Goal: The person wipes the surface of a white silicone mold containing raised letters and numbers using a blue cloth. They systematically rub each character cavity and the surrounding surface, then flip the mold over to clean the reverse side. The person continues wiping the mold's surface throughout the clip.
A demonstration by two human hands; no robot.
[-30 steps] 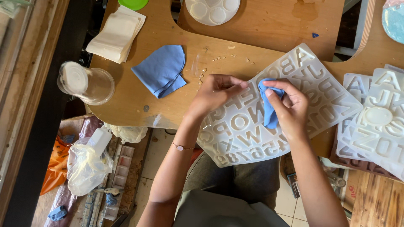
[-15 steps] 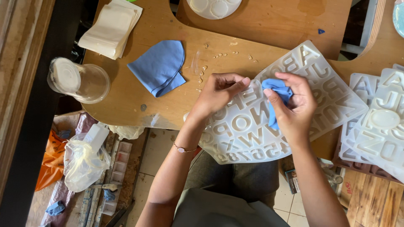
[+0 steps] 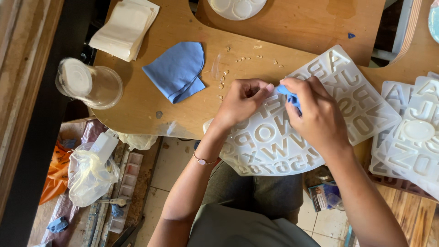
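Here the right hand (image 3: 320,116) pinches a small blue cloth (image 3: 289,97) against the white letter mold (image 3: 302,123) on the tabletop (image 3: 192,110), and the left hand (image 3: 242,100) grips the mold's top

Both hands, left (image 3: 241,101) and right (image 3: 315,114), meet with fingers curled.

Evenly lit by soft daylight, warm in tone, brightest on the white letter mould (image 3: 320,119) at right. Only faint, short shadows under the hands and beside the blue cloth (image 3: 177,69). Dim and murky along the left edge and down by the floor. Mild glare on the clear plastic cup (image 3: 89,83). Sharp at centre, slightly soft toward the corners.
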